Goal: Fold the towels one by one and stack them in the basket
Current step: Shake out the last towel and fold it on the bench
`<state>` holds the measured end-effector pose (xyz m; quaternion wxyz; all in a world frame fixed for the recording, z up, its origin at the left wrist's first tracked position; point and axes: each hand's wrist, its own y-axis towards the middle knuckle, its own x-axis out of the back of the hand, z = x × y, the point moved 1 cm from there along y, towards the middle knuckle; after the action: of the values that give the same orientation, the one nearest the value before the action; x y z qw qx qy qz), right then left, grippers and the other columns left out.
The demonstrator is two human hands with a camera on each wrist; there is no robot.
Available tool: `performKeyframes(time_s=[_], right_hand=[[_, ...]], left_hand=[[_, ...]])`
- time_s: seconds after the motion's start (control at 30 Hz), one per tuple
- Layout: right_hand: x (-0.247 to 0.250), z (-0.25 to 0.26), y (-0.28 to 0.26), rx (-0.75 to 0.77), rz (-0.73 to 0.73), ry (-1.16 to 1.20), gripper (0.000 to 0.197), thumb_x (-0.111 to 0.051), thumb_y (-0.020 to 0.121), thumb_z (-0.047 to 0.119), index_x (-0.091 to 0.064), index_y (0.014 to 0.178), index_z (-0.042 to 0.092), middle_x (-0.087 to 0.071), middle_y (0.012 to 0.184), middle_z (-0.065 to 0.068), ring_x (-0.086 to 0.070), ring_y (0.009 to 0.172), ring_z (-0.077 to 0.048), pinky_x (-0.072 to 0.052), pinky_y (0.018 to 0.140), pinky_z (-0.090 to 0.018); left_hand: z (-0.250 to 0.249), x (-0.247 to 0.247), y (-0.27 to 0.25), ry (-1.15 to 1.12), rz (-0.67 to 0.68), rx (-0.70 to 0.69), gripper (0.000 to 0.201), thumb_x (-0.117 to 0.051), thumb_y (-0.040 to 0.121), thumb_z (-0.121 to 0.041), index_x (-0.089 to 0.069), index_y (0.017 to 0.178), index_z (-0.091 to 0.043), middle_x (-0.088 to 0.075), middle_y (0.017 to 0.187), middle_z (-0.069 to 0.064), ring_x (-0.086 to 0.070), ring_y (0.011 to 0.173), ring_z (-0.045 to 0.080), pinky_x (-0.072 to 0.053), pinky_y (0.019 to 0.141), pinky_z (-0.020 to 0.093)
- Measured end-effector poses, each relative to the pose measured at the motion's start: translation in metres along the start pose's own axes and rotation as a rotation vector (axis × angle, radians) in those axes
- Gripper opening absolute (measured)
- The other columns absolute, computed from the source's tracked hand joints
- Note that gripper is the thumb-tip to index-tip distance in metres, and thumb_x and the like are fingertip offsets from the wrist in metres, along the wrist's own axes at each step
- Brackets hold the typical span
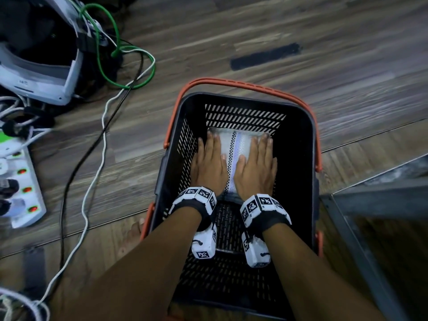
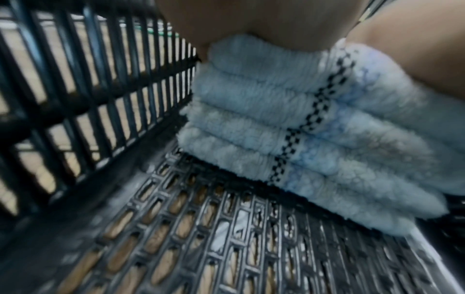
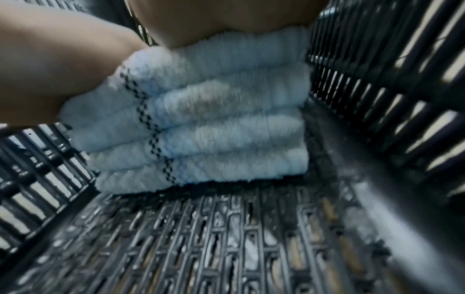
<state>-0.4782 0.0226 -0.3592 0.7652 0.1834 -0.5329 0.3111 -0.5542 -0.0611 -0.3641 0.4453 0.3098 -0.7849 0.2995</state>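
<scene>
— While pressing flat on the towel stack [image 1: 235, 147], left hand [image 1: 208, 164] and right hand [image 1: 254, 167], fingers straight, pinching nothing. Why?

— Probably to settle the folds and level the pile.

— Where exactly?

— Far end of the basket [image 1: 298, 126], on its floor, close to the walls, striped edges aligned.

Both wrist views are blurred; palms cover the towel stack's [image 2: 289, 123] top.
</scene>
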Motion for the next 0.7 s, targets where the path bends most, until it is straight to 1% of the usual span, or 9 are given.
performKeyframes(time_s=[0.1,0.2,0.27,0.3,0.4,0.5,0.57,0.63,0.7], right_hand=[[0.009,0.001,0.002,-0.011,0.141,-0.043,0.061,-0.026,0.098,0.033,-0.004,0.151,0.014,0.009,0.159,-0.004,0.010,0.146,-0.018,-0.006,0.117,-0.048],[0.032,0.002,0.003,0.002,0.334,-0.083,0.061,-0.026,0.098,0.034,-0.003,0.150,0.012,0.013,0.158,-0.006,0.013,0.146,-0.019,-0.003,0.116,-0.049],[0.057,0.004,-0.002,0.020,0.451,-0.105,0.056,-0.028,0.097,0.032,-0.018,0.147,0.010,0.001,0.159,-0.010,0.003,0.147,-0.021,-0.009,0.116,-0.048],[0.076,0.005,-0.008,0.026,0.500,-0.115,0.050,-0.030,0.096,0.031,-0.031,0.141,0.008,-0.013,0.157,-0.013,-0.011,0.145,-0.024,-0.017,0.114,-0.047],[0.124,0.008,-0.029,0.052,0.670,-0.127,0.038,-0.035,0.095,0.033,-0.053,0.111,0.004,-0.054,0.121,-0.019,-0.054,0.111,-0.033,-0.044,0.090,-0.039],[0.189,0.012,-0.056,0.119,0.736,-0.109,0.034,-0.040,0.095,0.035,-0.049,0.079,0.006,-0.053,0.085,-0.013,-0.057,0.083,-0.030,-0.040,0.068,-0.033],[0.243,0.015,-0.070,0.141,0.681,-0.096,0.037,-0.041,0.095,0.036,-0.047,0.070,0.010,-0.050,0.074,-0.009,-0.056,0.079,-0.029,-0.036,0.062,-0.032],[0.303,0.019,-0.087,0.160,0.609,-0.068,0.035,-0.040,0.097,0.035,-0.061,0.089,0.008,-0.061,0.091,-0.013,-0.059,0.093,-0.032,-0.043,0.074,-0.035],[0.366,0.020,-0.106,0.147,0.519,-0.043,0.039,-0.039,0.098,0.032,-0.060,0.114,0.004,-0.063,0.116,-0.017,-0.058,0.107,-0.032,-0.043,0.088,-0.034]], left_hand=[[-0.004,0.007,0.001,0.055,0.074,0.028,0.056,-0.016,0.100,-0.031,0.005,0.149,-0.015,0.008,0.159,0.002,0.009,0.146,0.025,-0.013,0.118,0.043],[-0.011,0.027,-0.002,0.102,0.252,0.072,0.057,-0.021,0.099,-0.030,0.004,0.149,-0.016,0.012,0.158,0.001,0.009,0.146,0.025,-0.012,0.117,0.047],[-0.018,0.050,-0.011,0.178,0.373,0.086,0.055,-0.025,0.098,-0.026,-0.008,0.149,-0.013,0.003,0.159,0.004,0.000,0.146,0.026,-0.016,0.115,0.049],[-0.025,0.066,-0.019,0.211,0.413,0.079,0.050,-0.027,0.098,-0.025,-0.020,0.145,-0.011,-0.010,0.157,0.008,-0.011,0.144,0.027,-0.023,0.112,0.049],[-0.037,0.103,-0.045,0.211,0.492,0.075,0.036,-0.032,0.097,-0.031,-0.051,0.118,-0.008,-0.050,0.131,0.016,-0.050,0.117,0.031,-0.041,0.092,0.041],[-0.059,0.153,-0.079,0.170,0.466,0.032,0.043,-0.033,0.098,-0.038,-0.054,0.113,-0.004,-0.057,0.119,0.017,-0.057,0.104,0.033,-0.047,0.088,0.039],[-0.084,0.195,-0.099,0.162,0.389,-0.018,0.044,-0.034,0.097,-0.040,-0.053,0.114,-0.005,-0.057,0.119,0.016,-0.056,0.104,0.034,-0.047,0.088,0.040],[-0.117,0.236,-0.120,0.159,0.294,-0.084,0.041,-0.036,0.096,-0.040,-0.055,0.109,-0.006,-0.059,0.115,0.016,-0.057,0.103,0.034,-0.047,0.086,0.039],[-0.157,0.279,-0.143,0.169,0.194,-0.196,0.038,-0.037,0.095,-0.037,-0.059,0.100,-0.006,-0.064,0.109,0.017,-0.060,0.096,0.033,-0.050,0.084,0.040]])
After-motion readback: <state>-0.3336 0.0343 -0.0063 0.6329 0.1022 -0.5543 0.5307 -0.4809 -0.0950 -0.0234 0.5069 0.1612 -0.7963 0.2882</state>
